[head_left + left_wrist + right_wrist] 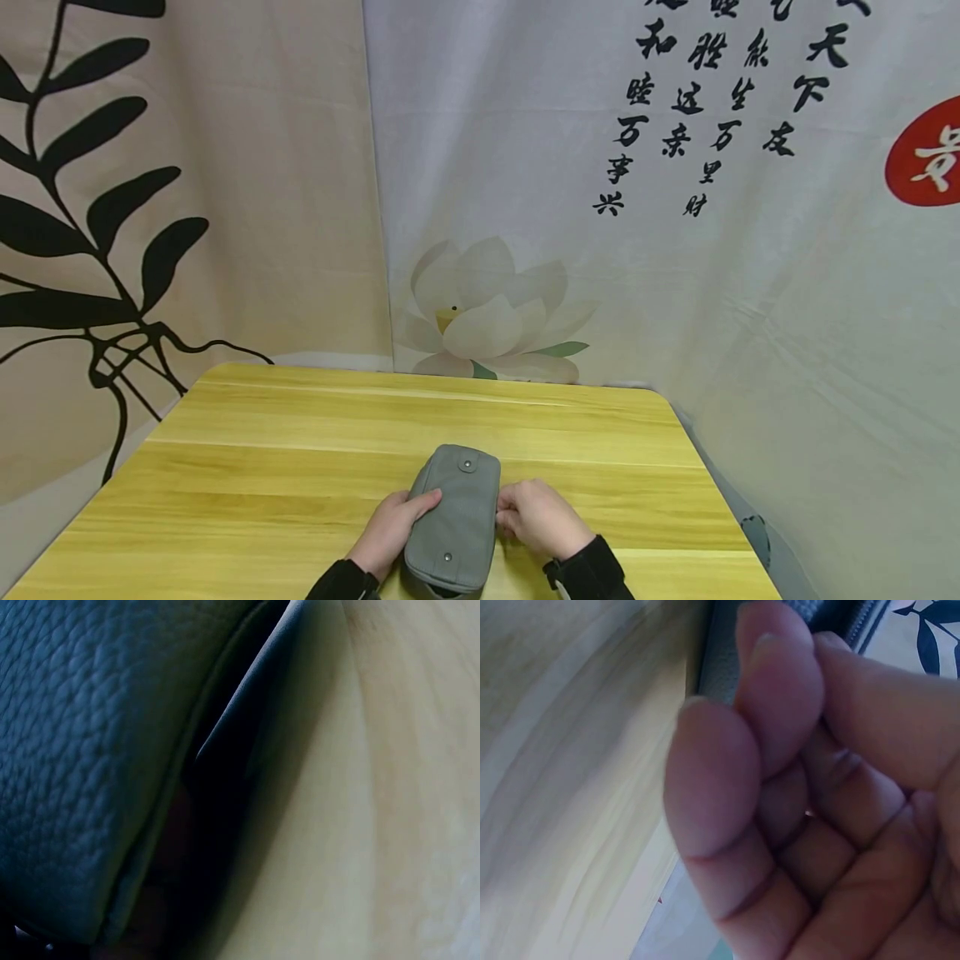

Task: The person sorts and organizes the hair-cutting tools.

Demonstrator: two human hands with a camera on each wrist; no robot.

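A grey, grained leather-like zip pouch [457, 517] with round snaps on its top face stands on the table, its long side running away from me. My left hand [392, 527] grips it from the left, thumb over the top face. The left wrist view is filled by the pouch's grained side [67, 750] close up, with dim fingers under its edge. On the pouch's right side, my right hand [543, 517] has its fingers curled, thumb and forefinger pinching at the zipper edge. Zipper teeth [862, 630] show beside those fingertips; the pull itself is hidden.
The yellow wood-grain table [300, 442] extends around the pouch. Behind it hangs a light cloth backdrop [480, 167] printed with a lotus, characters and dark leaves. A fold of it [757, 533] reaches down past the table's right edge.
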